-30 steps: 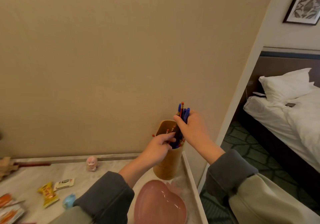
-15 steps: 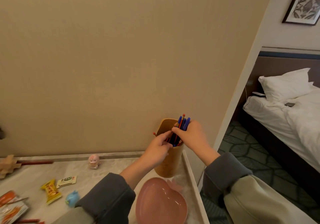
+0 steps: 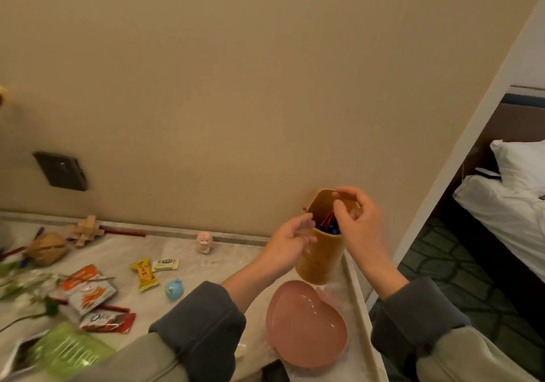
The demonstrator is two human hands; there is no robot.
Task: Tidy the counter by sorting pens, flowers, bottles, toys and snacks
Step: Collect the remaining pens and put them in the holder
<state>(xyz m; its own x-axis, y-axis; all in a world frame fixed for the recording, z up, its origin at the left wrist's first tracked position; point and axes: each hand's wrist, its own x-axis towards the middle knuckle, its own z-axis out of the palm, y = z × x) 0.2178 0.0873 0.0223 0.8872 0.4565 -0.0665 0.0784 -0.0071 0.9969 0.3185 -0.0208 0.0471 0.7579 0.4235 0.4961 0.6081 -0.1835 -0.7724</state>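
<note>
The pens (image 3: 328, 226) are a bunch of blue and red sticks, standing sunk inside a tall tan pen holder (image 3: 320, 251). Only their tops show, below the holder's slanted rim. The holder stands upright at the far right end of the pale marble counter (image 3: 212, 266), close to the wall and at 12 o'clock from a pink heart-shaped plate (image 3: 306, 327).

The left hand (image 3: 290, 244) sits at 9 o'clock of the holder, with its thumb near the rim and its curved fingers against the left wall. The blur hides whether it truly grips the holder or only touches it. The right hand (image 3: 361, 228) hovers at 2 o'clock of the holder's mouth. Its fingers (image 3: 339, 197) are loosely curled over the opening and hold nothing. The pens lie just under and to 8 o'clock of those fingertips, clear of them.

At 9 o'clock from the holder, a small pink toy (image 3: 204, 242) stands by the wall. Toward 8 o'clock lie a white sachet (image 3: 165, 264), a yellow snack (image 3: 144, 274) and a blue toy (image 3: 174, 289). Farther out lie orange snack packets (image 3: 85, 290) and a Dove bar (image 3: 109, 321). A wooden puzzle (image 3: 87, 231) rests near the wall.
</note>
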